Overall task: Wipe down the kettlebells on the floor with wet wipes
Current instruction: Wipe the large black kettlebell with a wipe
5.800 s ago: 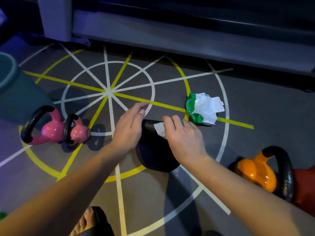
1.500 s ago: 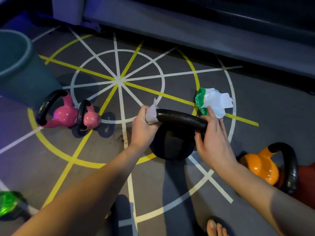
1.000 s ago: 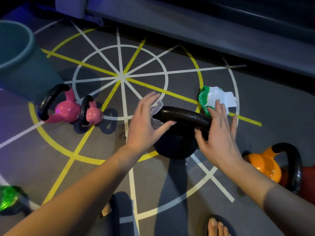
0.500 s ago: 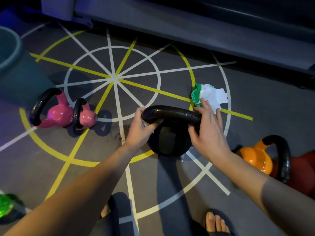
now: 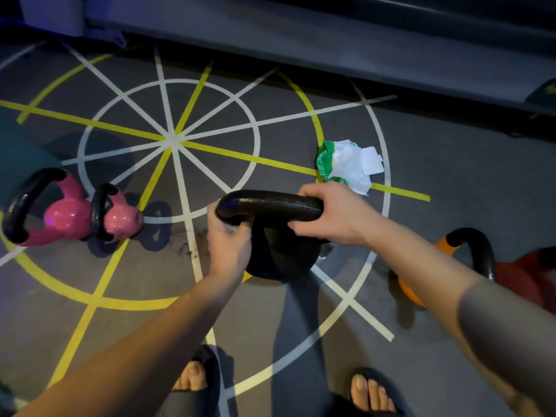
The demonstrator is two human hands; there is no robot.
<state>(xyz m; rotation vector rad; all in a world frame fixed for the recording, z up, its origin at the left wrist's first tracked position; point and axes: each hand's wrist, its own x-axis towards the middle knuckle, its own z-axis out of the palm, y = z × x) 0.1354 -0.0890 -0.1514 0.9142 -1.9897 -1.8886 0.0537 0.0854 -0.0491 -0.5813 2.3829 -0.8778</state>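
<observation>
Squarely in the middle of the frame stands the black kettlebell (image 5: 279,257), its round body on the floor (image 5: 451,176) and its thick handle running level across the top. Both hands are on that handle. The left hand (image 5: 228,239) comes up from the lower left and curls its fingers round the left bend of the handle from beneath, with the thumb side towards the camera. Something pale and blurred shows at its fingers, but I cannot tell whether it is a wipe. The right hand (image 5: 328,212) is clenched over the right end of the handle, knuckles up, and hides that end completely.

Just beyond the right hand, towards the upper right, lies the wet wipes pack (image 5: 346,164), green and white and crumpled, with a white sheet sticking out. It rests on a yellow floor line and is apart from the kettlebell.

At the left of the frame two pink kettlebells (image 5: 66,215) with black handles sit touching each other, well apart from the hands. A dark teal container (image 5: 21,164) stands behind them at the left edge. At the right, an orange kettlebell (image 5: 410,293) is partly covered by the right forearm, and a red kettlebell (image 5: 523,278) stands just beside it at the frame edge.

White and yellow lines cross the grey floor in a wheel pattern. Two sandalled feet (image 5: 371,392) show at the bottom edge.
</observation>
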